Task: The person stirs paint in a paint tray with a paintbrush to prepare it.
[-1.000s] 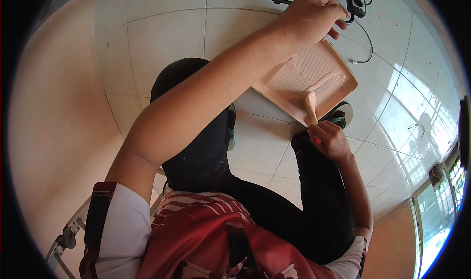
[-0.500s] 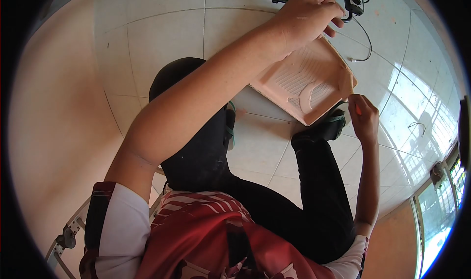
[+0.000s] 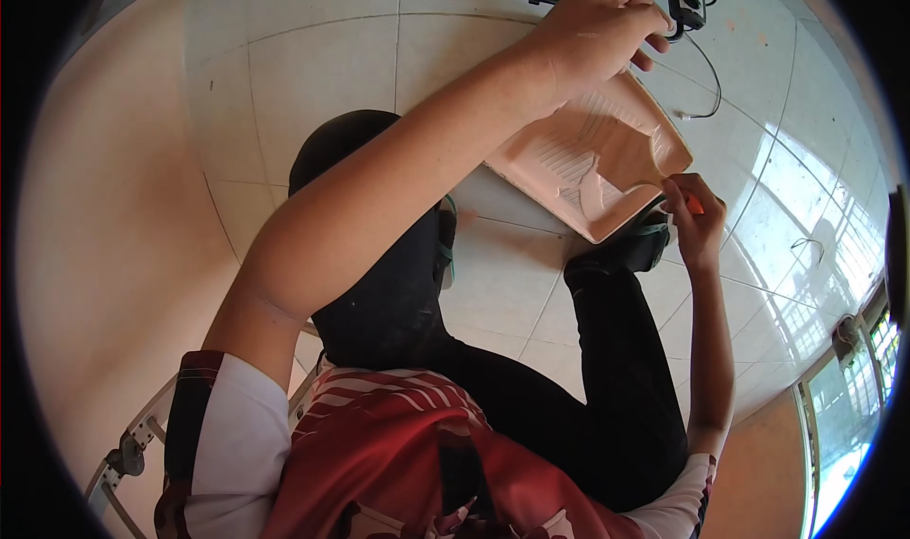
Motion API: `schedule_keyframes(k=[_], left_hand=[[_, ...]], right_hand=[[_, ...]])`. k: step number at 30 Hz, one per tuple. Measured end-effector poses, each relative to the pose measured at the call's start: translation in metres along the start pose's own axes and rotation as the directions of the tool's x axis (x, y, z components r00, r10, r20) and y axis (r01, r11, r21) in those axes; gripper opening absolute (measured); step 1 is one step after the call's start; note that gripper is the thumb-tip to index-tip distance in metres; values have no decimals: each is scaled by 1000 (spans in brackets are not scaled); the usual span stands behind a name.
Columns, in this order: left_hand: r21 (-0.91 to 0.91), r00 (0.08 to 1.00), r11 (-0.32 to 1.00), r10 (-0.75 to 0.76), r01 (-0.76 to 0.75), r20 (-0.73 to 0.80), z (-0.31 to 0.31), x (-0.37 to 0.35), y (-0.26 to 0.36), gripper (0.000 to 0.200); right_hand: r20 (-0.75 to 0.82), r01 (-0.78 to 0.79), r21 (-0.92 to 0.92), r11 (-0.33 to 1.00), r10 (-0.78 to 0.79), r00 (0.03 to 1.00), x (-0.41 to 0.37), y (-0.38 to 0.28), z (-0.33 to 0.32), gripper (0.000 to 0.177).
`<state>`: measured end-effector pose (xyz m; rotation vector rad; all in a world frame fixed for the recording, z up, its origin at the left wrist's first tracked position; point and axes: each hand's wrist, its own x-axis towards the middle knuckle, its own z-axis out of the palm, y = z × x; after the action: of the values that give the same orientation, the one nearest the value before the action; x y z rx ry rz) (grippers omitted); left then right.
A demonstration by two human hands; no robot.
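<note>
Pale, glossy square floor tiles (image 3: 322,74) are being lit by window glare (image 3: 806,207) at three o'clock and bounded at nine o'clock by a cream wall (image 3: 104,217). Toward two o'clock, a peach-coated, ribbed rectangular paint tray (image 3: 614,221) is being supported on the tiles, with thick peach paint (image 3: 590,186) being held inside. At three o'clock, a slim orange-handled tool (image 3: 695,203) is being pinched between the thumb and fingers of the right hand (image 3: 700,226) at the tray's corner; its working end is being lost against the paint. At one o'clock, the left hand (image 3: 607,27) is being held over the tray's far side with fingers loosely curled; whether the rim is being gripped cannot be told. The tray is being judged light and stiff but slippery where wet, best taken by its outer rim, and the tool by its handle. Room is being limited by a dark, green-trimmed shoe (image 3: 645,245) close against the tray's near-right edge, and by a black fan base (image 3: 690,8) and thin dark cable (image 3: 718,84) between one and two o'clock; more tile is being shown toward eleven.
</note>
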<state>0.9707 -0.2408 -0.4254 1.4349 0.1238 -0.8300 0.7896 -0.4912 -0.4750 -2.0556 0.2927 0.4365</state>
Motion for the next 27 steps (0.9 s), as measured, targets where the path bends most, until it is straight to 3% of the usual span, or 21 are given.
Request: schedule_keyframes(k=[6, 8, 10, 13, 15, 18, 19, 22, 24, 27], left_hand=[[-9, 1000, 1000, 15, -15, -1, -3, -4, 1, 30], [-38, 997, 997, 75, -74, 21, -6, -12, 0, 30], [-67, 990, 989, 135, -133, 40, -9, -15, -1, 30], [-60, 988, 988, 148, -145, 47, -10, -14, 0, 30], [-10, 997, 997, 77, -77, 5, -8, -12, 0, 31], [-63, 992, 991, 124, -121, 35, -14, -20, 1, 31], [-25, 1000, 1000, 14, -15, -15, -11, -14, 2, 30], [-59, 1000, 998, 12, -13, -8, -15, -14, -3, 30], [-38, 1000, 999, 18, -19, -21, -17, -13, -5, 29], [-29, 999, 999, 39, -40, -36, -25, -15, -8, 29]], right_hand=[[63, 156, -215, 964, -146, 987, -14, 1, -12, 22], [118, 124, -203, 971, -102, 988, -15, 6, -6, 21], [174, 319, -342, 884, -274, 946, -15, 12, 7, 22], [168, 331, -331, 884, -291, 942, -13, 29, 21, 23], [156, 333, -317, 888, -298, 942, -9, 27, 30, 23], [168, 334, -282, 899, -297, 940, -1, 8, 57, 21], [189, 360, -224, 906, -322, 928, 2, 0, 67, 21], [246, 401, -143, 905, -360, 900, 8, -8, 84, 21], [288, 426, -118, 897, -380, 879, 12, -8, 82, 21], [195, 332, -108, 937, -308, 931, 10, -10, 55, 18]])
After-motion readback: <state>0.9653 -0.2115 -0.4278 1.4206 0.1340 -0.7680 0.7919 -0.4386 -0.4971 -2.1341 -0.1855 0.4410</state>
